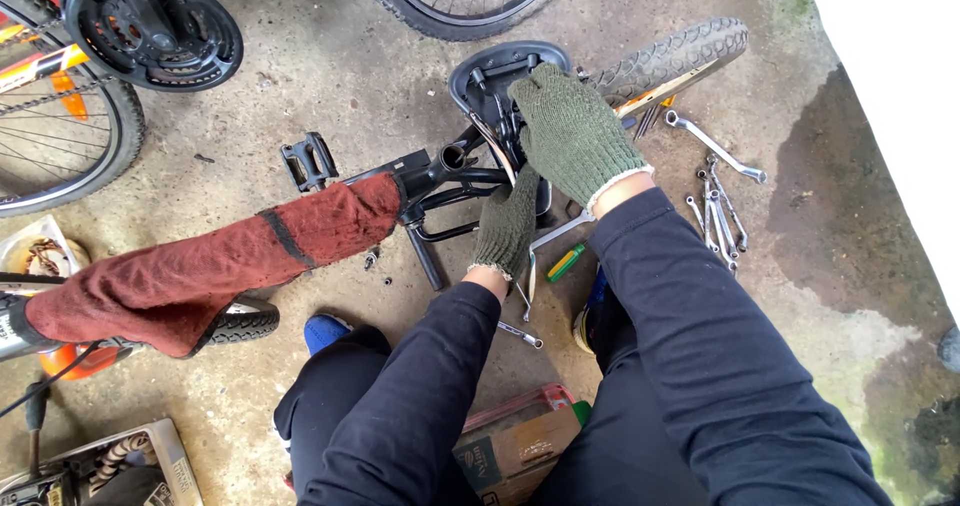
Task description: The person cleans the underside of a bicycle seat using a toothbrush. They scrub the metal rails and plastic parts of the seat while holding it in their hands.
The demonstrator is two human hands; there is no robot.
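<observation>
A bicycle lies upside down on the concrete floor, its black saddle resting on the ground. My right hand, in a green knit glove, is pressed on the saddle's underside with fingers closed around it. My left hand, also gloved, grips the seat rails and clamp just below. A red cloth is wrapped along the black frame tube. A black pedal sticks up from the frame.
Several wrenches lie on the floor at right, and a green-handled screwdriver and a small spanner lie near my knees. Bicycle wheels stand at top and left. A cardboard box sits between my legs.
</observation>
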